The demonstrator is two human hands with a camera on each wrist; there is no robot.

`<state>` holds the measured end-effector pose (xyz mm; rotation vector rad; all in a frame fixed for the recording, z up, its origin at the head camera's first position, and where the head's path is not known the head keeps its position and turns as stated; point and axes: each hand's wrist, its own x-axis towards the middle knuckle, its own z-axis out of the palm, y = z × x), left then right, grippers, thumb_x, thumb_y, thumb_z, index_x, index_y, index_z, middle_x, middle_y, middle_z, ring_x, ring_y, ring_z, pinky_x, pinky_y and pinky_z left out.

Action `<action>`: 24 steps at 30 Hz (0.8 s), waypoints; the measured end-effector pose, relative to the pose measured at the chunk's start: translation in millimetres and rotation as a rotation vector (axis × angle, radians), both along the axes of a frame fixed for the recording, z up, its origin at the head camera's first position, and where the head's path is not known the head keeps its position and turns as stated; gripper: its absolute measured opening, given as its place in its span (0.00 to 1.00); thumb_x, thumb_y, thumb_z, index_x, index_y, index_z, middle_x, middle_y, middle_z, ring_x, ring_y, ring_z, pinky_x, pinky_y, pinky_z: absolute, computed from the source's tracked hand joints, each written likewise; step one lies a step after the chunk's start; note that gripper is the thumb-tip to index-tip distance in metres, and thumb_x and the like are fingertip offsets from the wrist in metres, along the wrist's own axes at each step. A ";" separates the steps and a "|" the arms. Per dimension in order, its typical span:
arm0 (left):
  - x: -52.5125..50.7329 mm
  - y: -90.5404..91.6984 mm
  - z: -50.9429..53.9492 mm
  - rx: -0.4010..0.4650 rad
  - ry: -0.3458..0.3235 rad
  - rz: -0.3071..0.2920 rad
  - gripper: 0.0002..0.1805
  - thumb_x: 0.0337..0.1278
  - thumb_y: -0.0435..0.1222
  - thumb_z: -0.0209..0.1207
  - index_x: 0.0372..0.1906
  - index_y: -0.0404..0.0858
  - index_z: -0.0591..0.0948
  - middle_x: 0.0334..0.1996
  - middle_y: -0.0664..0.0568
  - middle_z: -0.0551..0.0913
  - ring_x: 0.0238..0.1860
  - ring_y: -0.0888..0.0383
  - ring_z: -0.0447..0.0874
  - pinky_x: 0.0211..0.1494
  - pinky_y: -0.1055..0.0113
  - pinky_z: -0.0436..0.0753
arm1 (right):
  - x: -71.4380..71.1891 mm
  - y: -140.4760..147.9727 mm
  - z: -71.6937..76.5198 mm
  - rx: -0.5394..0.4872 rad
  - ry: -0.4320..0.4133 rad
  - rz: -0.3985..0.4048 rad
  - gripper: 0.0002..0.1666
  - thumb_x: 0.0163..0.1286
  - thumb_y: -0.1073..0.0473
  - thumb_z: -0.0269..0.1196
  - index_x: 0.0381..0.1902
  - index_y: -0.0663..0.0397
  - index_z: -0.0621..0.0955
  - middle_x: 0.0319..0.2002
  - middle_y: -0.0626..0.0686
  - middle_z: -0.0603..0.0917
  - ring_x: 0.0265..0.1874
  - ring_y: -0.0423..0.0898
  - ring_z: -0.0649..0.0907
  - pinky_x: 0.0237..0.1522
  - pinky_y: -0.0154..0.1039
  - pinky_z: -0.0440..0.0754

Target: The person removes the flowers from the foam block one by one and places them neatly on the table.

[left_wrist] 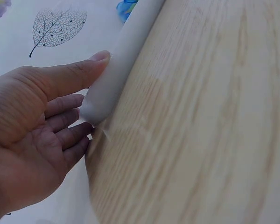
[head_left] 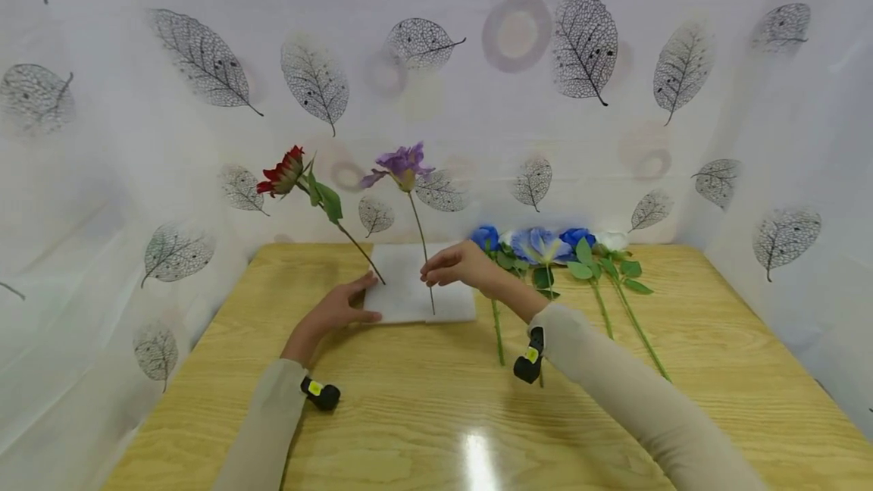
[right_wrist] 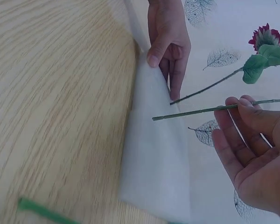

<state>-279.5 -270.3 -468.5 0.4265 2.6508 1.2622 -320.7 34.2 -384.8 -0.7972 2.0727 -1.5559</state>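
Observation:
A white foam-like slab lies on the table. My left hand holds its left end, thumb at the front edge; the left wrist view shows that hand with thumb and fingers on either side of the slab. Between thumb and fingertips, my right hand pinches the stem of a purple flower, bloom up, lower end over the slab. In the right wrist view that stem extends past the fingers of the right hand. A red flower leans left, its stem end at the slab.
Blue flowers and white flowers lie at the back right of the wooden table, their green stems pointing toward the front. A leaf-patterned curtain hangs behind and at the sides.

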 end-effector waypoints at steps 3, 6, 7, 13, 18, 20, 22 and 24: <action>0.9 -0.3 -0.2 0.011 0.004 -0.007 0.49 0.58 0.42 0.72 0.78 0.30 0.60 0.81 0.39 0.50 0.81 0.38 0.48 0.82 0.43 0.54 | 2.3 14.7 2.4 0.024 -0.001 -0.002 0.17 0.72 0.67 0.64 0.55 0.72 0.83 0.49 0.63 0.89 0.47 0.51 0.90 0.62 0.64 0.79; 1.5 -0.7 0.0 0.017 0.011 -0.012 0.49 0.58 0.41 0.72 0.78 0.29 0.60 0.81 0.39 0.50 0.81 0.38 0.48 0.82 0.43 0.53 | 2.6 29.9 1.1 0.042 0.003 -0.015 0.16 0.72 0.67 0.64 0.55 0.70 0.84 0.50 0.63 0.89 0.48 0.52 0.89 0.63 0.65 0.78; 1.5 -0.8 0.2 0.020 0.009 -0.011 0.49 0.58 0.41 0.72 0.78 0.29 0.60 0.81 0.39 0.50 0.81 0.39 0.48 0.82 0.43 0.52 | 2.4 35.3 0.3 0.048 0.005 -0.021 0.16 0.72 0.66 0.64 0.55 0.69 0.84 0.50 0.62 0.89 0.47 0.51 0.89 0.63 0.65 0.79; 0.5 -1.7 -1.4 -0.002 0.007 -0.011 0.48 0.59 0.41 0.72 0.78 0.30 0.60 0.81 0.38 0.50 0.81 0.38 0.48 0.82 0.43 0.52 | 0.2 69.7 -4.8 0.055 -0.008 -0.056 0.18 0.72 0.63 0.65 0.56 0.68 0.84 0.51 0.59 0.89 0.49 0.51 0.89 0.64 0.64 0.78; 0.3 -2.8 -2.7 -0.005 0.015 -0.014 0.47 0.60 0.41 0.71 0.78 0.30 0.60 0.81 0.38 0.50 0.81 0.38 0.47 0.82 0.42 0.52 | 1.1 99.8 -6.0 0.065 0.021 -0.092 0.20 0.73 0.61 0.66 0.57 0.69 0.83 0.53 0.63 0.88 0.51 0.55 0.88 0.63 0.63 0.79; 0.1 -2.7 -3.0 -0.001 0.015 -0.017 0.47 0.60 0.41 0.71 0.78 0.30 0.60 0.81 0.37 0.50 0.81 0.37 0.47 0.82 0.42 0.52 | 3.2 112.5 -4.9 0.070 0.028 -0.109 0.21 0.73 0.61 0.65 0.58 0.71 0.81 0.53 0.65 0.87 0.50 0.53 0.88 0.62 0.64 0.79; -0.1 -2.4 -3.1 0.000 0.016 -0.019 0.47 0.60 0.41 0.71 0.78 0.30 0.60 0.81 0.37 0.50 0.81 0.37 0.47 0.82 0.42 0.52 | 5.3 125.6 -3.7 0.068 0.017 -0.129 0.23 0.74 0.61 0.64 0.60 0.73 0.79 0.53 0.65 0.87 0.49 0.48 0.88 0.63 0.65 0.78; 0.6 -2.1 -2.4 -0.004 0.015 -0.014 0.47 0.59 0.41 0.71 0.78 0.30 0.61 0.81 0.38 0.50 0.81 0.37 0.47 0.82 0.42 0.52 | 7.1 138.8 -2.7 0.067 0.014 -0.150 0.25 0.74 0.61 0.63 0.61 0.76 0.77 0.52 0.63 0.88 0.49 0.47 0.88 0.63 0.65 0.78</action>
